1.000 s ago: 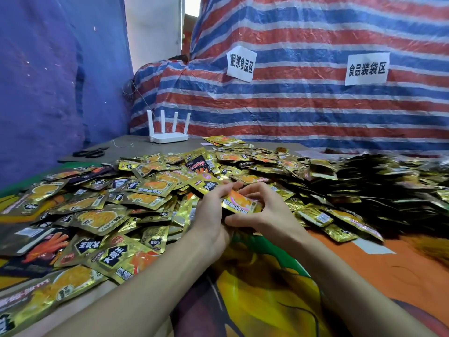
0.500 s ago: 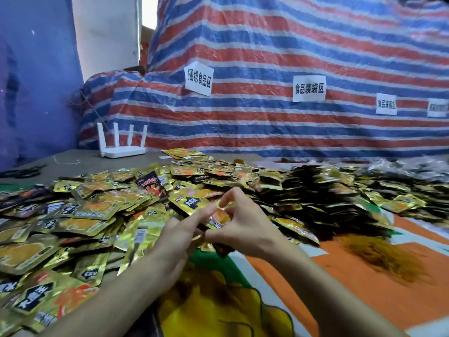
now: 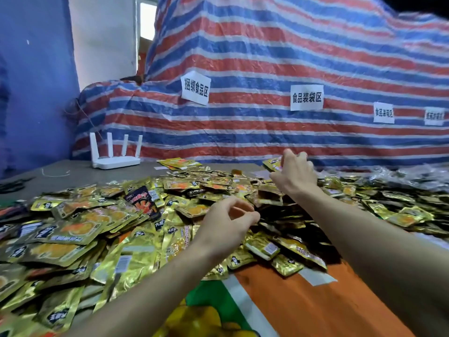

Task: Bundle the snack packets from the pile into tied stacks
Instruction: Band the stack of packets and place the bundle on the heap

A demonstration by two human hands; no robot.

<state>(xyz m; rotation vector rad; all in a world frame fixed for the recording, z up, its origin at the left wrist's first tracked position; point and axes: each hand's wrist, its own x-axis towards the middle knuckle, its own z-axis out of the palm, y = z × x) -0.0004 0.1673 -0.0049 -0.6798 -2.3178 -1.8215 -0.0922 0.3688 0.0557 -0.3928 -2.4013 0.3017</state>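
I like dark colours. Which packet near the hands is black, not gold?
The black packet with red-orange print, lying on top of the pile, left of the left hand; the packets around it are gold.

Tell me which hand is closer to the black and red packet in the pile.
Left. The left hand hovers right of the black and red packet; the right hand is farther back and right, holding a gold packet at the far edge of the pile.

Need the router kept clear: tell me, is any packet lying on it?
No, the router stands on bare table, left of the packets and apart from them.
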